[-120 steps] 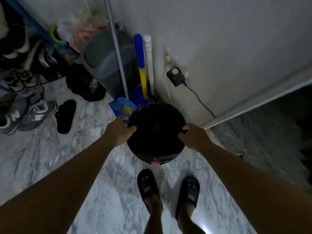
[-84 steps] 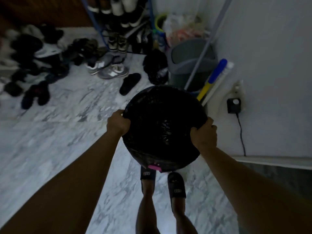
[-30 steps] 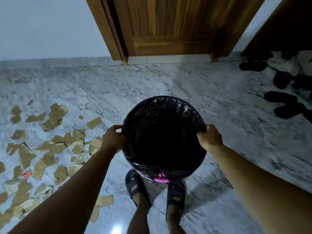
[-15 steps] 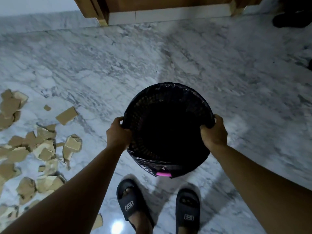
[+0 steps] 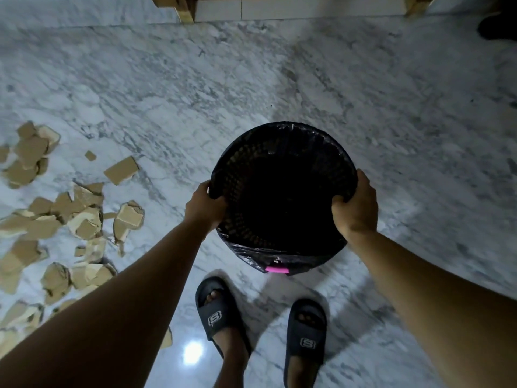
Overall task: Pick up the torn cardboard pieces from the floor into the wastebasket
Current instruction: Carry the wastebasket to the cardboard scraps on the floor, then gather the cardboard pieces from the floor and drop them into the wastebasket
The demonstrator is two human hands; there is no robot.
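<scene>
A round black wastebasket (image 5: 279, 141) lined with a black bag sits in the middle of the view, over the marble floor and just ahead of my feet. My left hand (image 5: 205, 204) grips its left rim, and my right hand (image 5: 355, 205) grips its right rim. Whether its base touches the floor is hidden. Several torn brown cardboard pieces (image 5: 84, 222) lie scattered on the floor to the left of the basket, apart from it. One larger piece (image 5: 121, 170) lies nearest the open floor.
My two feet in black slides (image 5: 221, 315) stand just behind the basket. A wooden door frame and white threshold (image 5: 279, 8) run along the top edge. A dark shoe (image 5: 498, 26) lies at the top right. Bare marble floor (image 5: 391, 107) spreads right.
I carried the wastebasket from the corner with the brooms and shoes over to the cardboard scraps. In the last half second it has sunk lower, toward the floor, with both hands still holding the rim.
</scene>
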